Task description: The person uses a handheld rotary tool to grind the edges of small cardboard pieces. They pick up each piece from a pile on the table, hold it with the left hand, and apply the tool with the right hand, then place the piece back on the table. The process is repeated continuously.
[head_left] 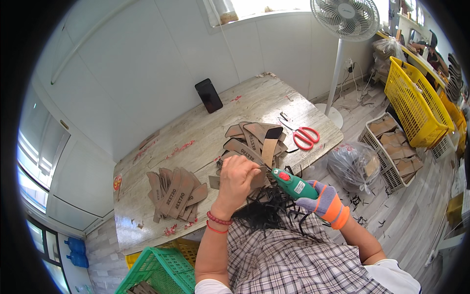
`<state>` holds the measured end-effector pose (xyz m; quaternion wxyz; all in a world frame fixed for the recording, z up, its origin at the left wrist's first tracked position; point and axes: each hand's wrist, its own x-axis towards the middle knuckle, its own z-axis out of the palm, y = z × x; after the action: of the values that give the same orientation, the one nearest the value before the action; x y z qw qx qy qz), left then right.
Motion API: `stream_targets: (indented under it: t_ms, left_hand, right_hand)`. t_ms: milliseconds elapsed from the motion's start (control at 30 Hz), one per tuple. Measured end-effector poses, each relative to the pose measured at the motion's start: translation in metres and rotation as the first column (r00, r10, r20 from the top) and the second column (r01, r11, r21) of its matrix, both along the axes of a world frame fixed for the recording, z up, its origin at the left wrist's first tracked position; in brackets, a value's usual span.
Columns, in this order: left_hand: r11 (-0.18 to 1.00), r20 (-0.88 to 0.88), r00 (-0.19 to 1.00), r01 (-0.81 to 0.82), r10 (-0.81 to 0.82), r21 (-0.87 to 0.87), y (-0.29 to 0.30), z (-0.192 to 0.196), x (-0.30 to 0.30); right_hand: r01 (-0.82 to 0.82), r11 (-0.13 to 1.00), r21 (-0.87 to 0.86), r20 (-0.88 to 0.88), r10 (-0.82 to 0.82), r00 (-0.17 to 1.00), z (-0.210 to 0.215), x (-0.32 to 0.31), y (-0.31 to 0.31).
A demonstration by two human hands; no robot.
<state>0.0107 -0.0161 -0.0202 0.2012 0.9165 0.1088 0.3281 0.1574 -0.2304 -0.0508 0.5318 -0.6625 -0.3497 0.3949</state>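
Observation:
My right hand (324, 202), in a grey and orange glove, is wrapped round a green handheld electric cutter (293, 185) with a red button. The cutter's tip points left, close to the fingers of my left hand (237, 180). That bare hand has red bracelets on its wrist and pinches a flat brown piece (214, 182), which shows on both sides of the fingers. Behind them lies a loose pile of similar printed brown pieces (244, 142), one of them with a black end. A second, fanned stack (177, 193) sits to the left. Black strip offcuts (264, 210) heap on my lap.
Red-handled scissors (306, 138) lie right of the pile on the table (142, 215). A phone (209, 96) leans at the wall. A green crate (156, 269) stands below left; a plastic bag (353, 164), crates of brown pieces (397, 147) and a fan (345, 19) are on the right.

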Motion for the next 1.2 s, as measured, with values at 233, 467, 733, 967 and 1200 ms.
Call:
stream_targets:
  t_ms: [233,467,733,967,1200]
  left_hand:
    - [0.819,0.162,0.905,-0.266,0.394,-0.509,0.022,-0.014,-0.006]
    - [-0.071,0.29,0.505,0.581,0.813,-0.811,0.044,-0.1,-0.065]
    - [-0.323,0.293,0.813,0.491,0.502,-0.809,-0.028,-0.094,-0.037]
    - [0.002,0.382,0.755,0.451,0.533,-0.892,-0.041,-0.073,-0.023]
    - [0.014,0.399,0.774,0.451,0.492,-0.892,-0.046,-0.075,-0.016]
  right_hand:
    - [0.028,0.999,-0.04,0.101,-0.024,0.995,-0.01,0.003,-0.004]
    - [0.049,0.999,-0.016,0.096,-0.047,0.994,-0.014,-0.004,-0.007]
    - [0.014,0.997,-0.081,0.067,-0.009,0.998,-0.025,-0.015,-0.004]
    - [-0.002,0.991,-0.131,0.119,0.017,0.993,-0.016,-0.025,-0.001]
    - [0.013,0.994,-0.106,0.13,0.001,0.992,-0.018,-0.026,0.001]
